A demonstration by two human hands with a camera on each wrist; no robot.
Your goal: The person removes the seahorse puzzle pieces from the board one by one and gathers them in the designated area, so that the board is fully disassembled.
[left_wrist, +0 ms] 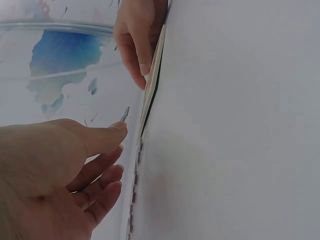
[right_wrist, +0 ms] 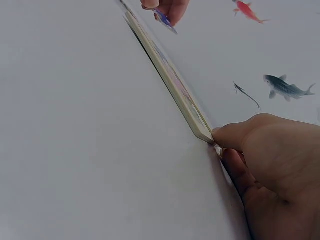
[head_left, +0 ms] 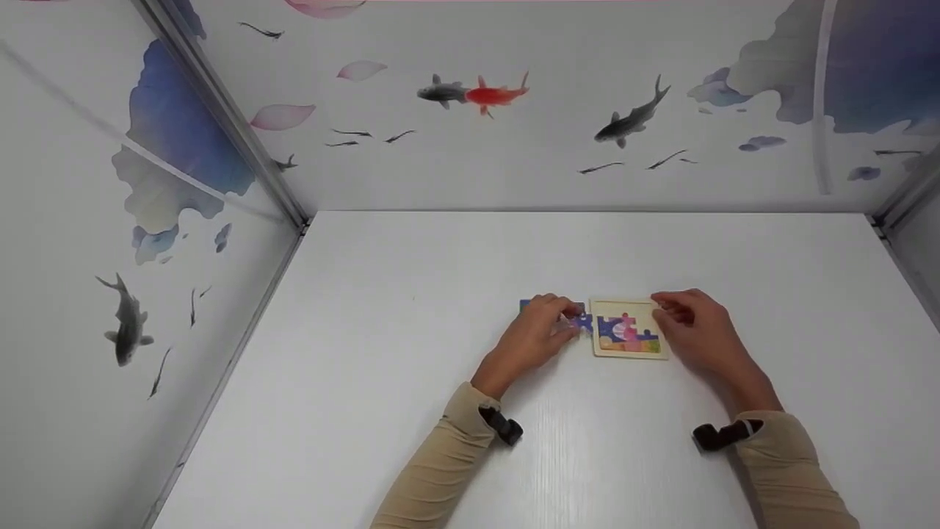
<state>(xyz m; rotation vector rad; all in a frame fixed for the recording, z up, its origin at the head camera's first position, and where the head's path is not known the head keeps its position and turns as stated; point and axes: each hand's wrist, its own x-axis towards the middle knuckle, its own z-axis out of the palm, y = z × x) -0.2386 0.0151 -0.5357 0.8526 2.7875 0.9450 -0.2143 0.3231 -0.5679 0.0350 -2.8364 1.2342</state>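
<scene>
My left hand (head_left: 530,334) pinches a purple jigsaw piece (right_wrist: 164,20) between thumb and fingers, raised just left of the puzzle tray. The pale wooden puzzle tray (head_left: 630,356) lies on the table, partly filled with blue, pink, orange and green pieces at its lower left and along the bottom. Bare wood shows at its top and right. At the tray's right edge my right hand (head_left: 705,334) grips the rim, thumb against the edge and fingers curled beside it. Loose blue pieces (head_left: 523,304) lie partly hidden behind my left hand.
A white table (head_left: 352,353) extends around the tray. White panels printed with fish and lily leaves stand at the back (head_left: 543,169) and on the left (head_left: 59,220). Dark straps with small cameras circle both wrists.
</scene>
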